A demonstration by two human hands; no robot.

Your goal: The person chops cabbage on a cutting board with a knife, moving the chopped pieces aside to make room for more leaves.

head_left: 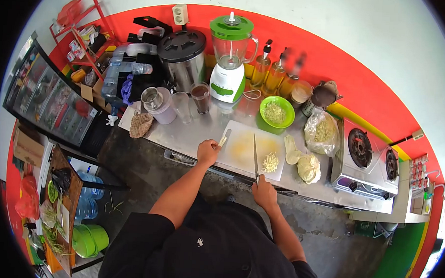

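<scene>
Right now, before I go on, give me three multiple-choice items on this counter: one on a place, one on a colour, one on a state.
1. Where does the chopped pile lie?
A) on the right part of the cutting board
B) on its left part
C) off the board

2. What colour is the lid of the blender?
A) red
B) green
C) black

3. How is the right hand?
A) open and empty
B) flat on the board
C) shut on the knife

Answers:
1 A: the pale shreds sit near the board's right edge.
2 B: the lid on the clear jar is bright green.
3 C: the hand grips the handle and the blade points out over the board, while the left hand grips a pale stick-shaped piece.
</scene>
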